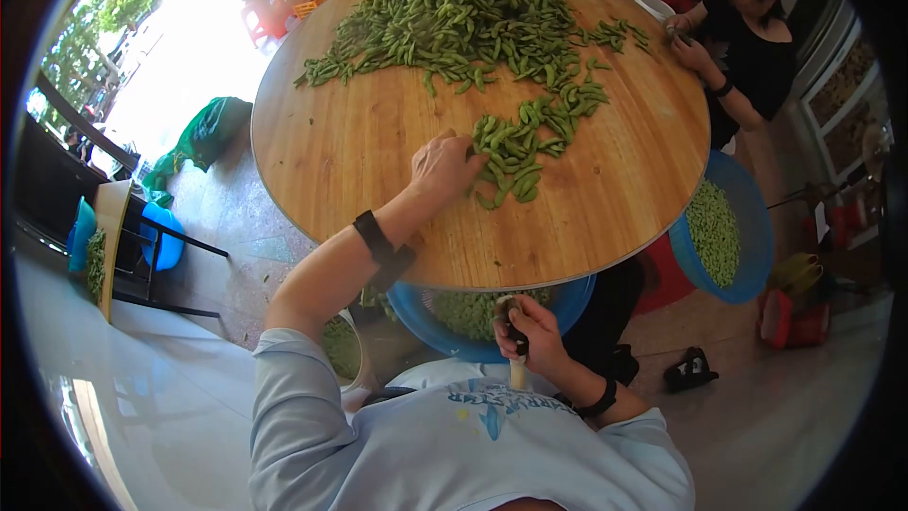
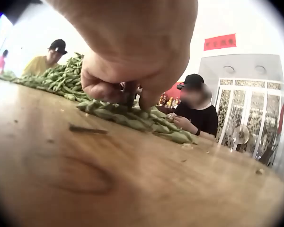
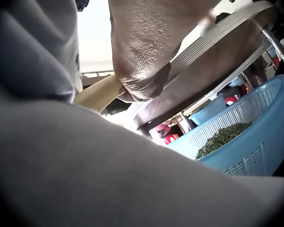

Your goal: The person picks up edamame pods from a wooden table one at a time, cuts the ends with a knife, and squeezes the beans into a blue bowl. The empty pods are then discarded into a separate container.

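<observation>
My left hand is over the wooden table at the left edge of a small spread of green edamame pods. In the left wrist view its bent fingers and thumb reach down among the pods; I cannot tell whether they pinch one. Close to my shirt, below the table edge, my right hand grips a tool with a pale handle. That pale handle sticks out of the fist in the right wrist view, too. A blue basin holding shelled beans stands under the table edge, beside the right hand.
A large heap of pods covers the far side of the round table. At the right, a person in black handles something small, near another blue basin of beans. A green net bag lies on the floor left.
</observation>
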Demonstrator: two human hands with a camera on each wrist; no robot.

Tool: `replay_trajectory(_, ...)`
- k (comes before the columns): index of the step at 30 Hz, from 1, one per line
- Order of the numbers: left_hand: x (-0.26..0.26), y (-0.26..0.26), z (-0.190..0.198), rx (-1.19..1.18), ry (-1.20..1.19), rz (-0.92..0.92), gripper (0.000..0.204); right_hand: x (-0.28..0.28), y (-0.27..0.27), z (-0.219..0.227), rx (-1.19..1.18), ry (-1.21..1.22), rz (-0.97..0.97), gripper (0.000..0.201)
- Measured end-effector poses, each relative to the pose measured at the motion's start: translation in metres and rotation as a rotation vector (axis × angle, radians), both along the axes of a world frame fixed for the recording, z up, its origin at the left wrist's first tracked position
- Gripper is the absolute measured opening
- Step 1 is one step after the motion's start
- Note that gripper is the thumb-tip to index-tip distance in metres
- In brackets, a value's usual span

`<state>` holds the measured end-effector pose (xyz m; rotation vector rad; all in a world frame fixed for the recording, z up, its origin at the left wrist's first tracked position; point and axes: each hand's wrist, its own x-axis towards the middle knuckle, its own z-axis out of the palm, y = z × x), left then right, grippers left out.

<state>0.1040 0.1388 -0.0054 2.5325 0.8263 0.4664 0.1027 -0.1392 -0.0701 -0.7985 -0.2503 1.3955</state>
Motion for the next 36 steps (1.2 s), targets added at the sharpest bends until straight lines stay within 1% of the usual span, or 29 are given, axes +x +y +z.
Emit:
replay_trajectory(2, 0.003, -0.004, -0.007, 0.018, -0.003, 0.006, 0.031, -0.007, 0.000, -0.002, 0.015, -0.118, 0.045, 0.017)
replay_trajectory(3, 0.004, -0.004, -0.010, 0.034, -0.013, 0.019, 0.029, -0.006, 0.001, -0.001, 0.018, -0.119, 0.041, 0.017)
replay_trajectory(4, 0.003, -0.004, -0.015, 0.035, -0.015, 0.017, 0.029, -0.005, 0.002, 0.001, 0.042, -0.175, 0.062, 0.019)
replay_trajectory(5, 0.002, -0.002, -0.019, 0.093, -0.089, -0.004, 0.027, -0.003, 0.002, 0.004, 0.066, -0.231, 0.084, 0.021)
replay_trajectory(6, -0.001, -0.002, -0.021, 0.148, -0.162, -0.026, 0.027, 0.003, 0.004, 0.010, 0.065, -0.234, 0.082, 0.021)
replay_trajectory(7, -0.006, -0.004, -0.017, 0.147, -0.163, -0.031, 0.027, 0.012, 0.008, 0.017, 0.031, -0.304, 0.048, 0.021)
replay_trajectory(8, -0.012, -0.005, -0.012, 0.209, -0.259, -0.056, 0.026, 0.021, 0.012, 0.024, -0.004, -0.370, 0.011, 0.021)
replay_trajectory(9, -0.018, -0.008, -0.007, 0.269, -0.353, -0.084, 0.027, 0.030, 0.016, 0.028, -0.007, -0.364, 0.001, 0.021)
replay_trajectory(10, -0.023, -0.014, -0.003, 0.266, -0.348, -0.094, 0.027, 0.040, 0.020, 0.032, 0.027, -0.392, -0.065, 0.023)
replay_trajectory(11, -0.030, -0.023, 0.000, -0.161, -0.412, -0.118, 0.025, 0.047, 0.024, 0.036, 0.058, -0.419, -0.129, 0.025)
replay_trajectory(12, -0.039, -0.033, 0.004, -0.593, -0.462, -0.132, 0.023, 0.050, 0.030, 0.041, 0.051, -0.412, -0.134, 0.025)
replay_trajectory(13, -0.047, -0.047, 0.013, -0.602, -0.452, -0.132, 0.023, 0.051, 0.035, 0.047, 0.069, -0.352, -0.153, 0.028)
replay_trajectory(14, -0.056, -0.062, 0.025, -0.818, -0.462, -0.158, 0.020, 0.047, 0.036, 0.051, 0.085, -0.291, -0.171, 0.030)
replay_trajectory(15, -0.062, -0.072, 0.030, -1.029, -0.475, -0.184, 0.016, 0.043, 0.037, 0.053, 0.077, -0.287, -0.175, 0.030)
replay_trajectory(17, -0.070, -0.084, 0.024, -1.076, -0.449, -0.214, 0.016, 0.037, 0.039, 0.056, 0.128, -0.133, -0.117, 0.035)
replay_trajectory(18, -0.072, -0.088, 0.021, -1.115, -0.426, -0.242, 0.015, 0.037, 0.037, 0.055, 0.118, -0.131, -0.115, 0.035)
replay_trajectory(20, -0.075, -0.088, 0.016, -1.149, -0.386, -0.209, 0.014, 0.036, 0.036, 0.053, 0.186, -0.050, -0.028, 0.035)
replay_trajectory(21, -0.076, -0.087, 0.014, -1.175, -0.344, -0.180, 0.013, 0.036, 0.036, 0.051, 0.182, -0.051, -0.023, 0.035)
replay_trajectory(22, -0.077, -0.087, 0.011, -1.178, -0.347, -0.176, 0.013, 0.036, 0.036, 0.050, 0.191, -0.056, -0.006, 0.035)
replay_trajectory(24, -0.077, -0.085, 0.007, -1.273, -0.366, -0.191, 0.011, 0.036, 0.036, 0.050, 0.200, -0.062, 0.011, 0.035)
replay_trajectory(27, -0.077, -0.087, 0.003, -1.287, -0.396, -0.189, 0.010, 0.036, 0.036, 0.052, 0.215, -0.051, 0.028, 0.034)
replay_trajectory(30, -0.078, -0.089, 0.004, -1.256, -0.395, -0.190, 0.013, 0.036, 0.036, 0.051, 0.227, -0.032, 0.048, 0.034)
replay_trajectory(34, -0.079, -0.090, 0.008, -1.183, -0.374, -0.199, 0.013, 0.035, 0.035, 0.048, 0.195, -0.077, 0.012, 0.031)
replay_trajectory(36, -0.079, -0.092, 0.005, -1.096, -0.449, -0.249, 0.013, 0.033, 0.034, 0.047, 0.184, -0.093, -0.003, 0.030)
